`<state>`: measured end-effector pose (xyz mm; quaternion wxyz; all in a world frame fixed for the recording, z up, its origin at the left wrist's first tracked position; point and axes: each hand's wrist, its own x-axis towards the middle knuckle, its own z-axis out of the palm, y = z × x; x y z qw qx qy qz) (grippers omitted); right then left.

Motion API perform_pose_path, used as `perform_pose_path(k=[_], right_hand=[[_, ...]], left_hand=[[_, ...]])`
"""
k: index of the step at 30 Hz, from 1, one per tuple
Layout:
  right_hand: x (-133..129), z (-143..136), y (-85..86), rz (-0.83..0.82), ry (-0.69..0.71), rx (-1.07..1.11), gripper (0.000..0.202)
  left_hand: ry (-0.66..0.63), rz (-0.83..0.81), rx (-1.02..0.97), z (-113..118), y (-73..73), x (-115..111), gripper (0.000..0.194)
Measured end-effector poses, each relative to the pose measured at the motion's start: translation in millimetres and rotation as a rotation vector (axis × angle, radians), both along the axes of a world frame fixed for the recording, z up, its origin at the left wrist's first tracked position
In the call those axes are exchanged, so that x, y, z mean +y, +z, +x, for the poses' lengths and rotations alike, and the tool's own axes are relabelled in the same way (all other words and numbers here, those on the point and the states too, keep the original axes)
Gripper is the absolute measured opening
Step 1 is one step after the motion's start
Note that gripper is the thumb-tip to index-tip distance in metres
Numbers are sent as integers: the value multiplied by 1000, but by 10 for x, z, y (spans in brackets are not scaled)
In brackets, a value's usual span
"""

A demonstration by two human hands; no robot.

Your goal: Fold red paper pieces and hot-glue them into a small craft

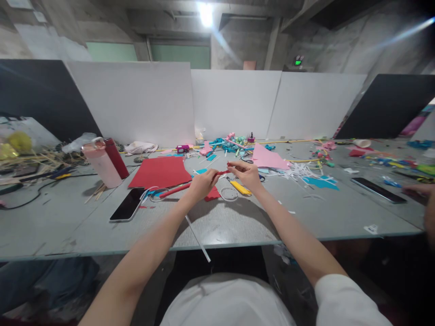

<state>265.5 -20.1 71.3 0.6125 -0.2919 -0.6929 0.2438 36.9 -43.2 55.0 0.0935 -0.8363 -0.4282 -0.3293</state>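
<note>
A thin red strip, perhaps rolled paper (222,173), runs between my two hands above the table. My left hand (204,182) is closed round one part of it. At its other end, the fingers of my right hand (245,174) pinch together. A red rod (175,190) sticks out to the left behind my left hand; whether it joins the strip is hidden. Below my hands lie a white coil (229,194), a yellow cutter-like tool (241,187) and a red scrap (212,194).
Red sheet (159,172), phone (128,205) and pink bottle (102,164) are on the left. A pale stick (198,239) juts over the front edge. Pink sheet (269,157), white shreds (299,172) and another phone (378,190) lie rightward, near another person's hand (418,189).
</note>
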Motion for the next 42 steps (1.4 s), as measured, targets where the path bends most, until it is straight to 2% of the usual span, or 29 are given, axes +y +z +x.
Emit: perform_pose_path(k=[8,17,29,37,42], right_hand=[[-70,32,102,79,42,-176,30],[9,93,56,155,29,-324,23],[34,112,24,150,-28,-232,31],[110,259,81,218,52,-495,32],[131,292,79,213,98,-563,31]], left_hand=[[51,-37,58,-7,4,-32,34],[72,-19,87,-1,-87,44,38],[67,-89,51,-8,-24,2,35],[122,-147,151,6,-10,-9,43],[128,-152,172,3,-19,-13,43]])
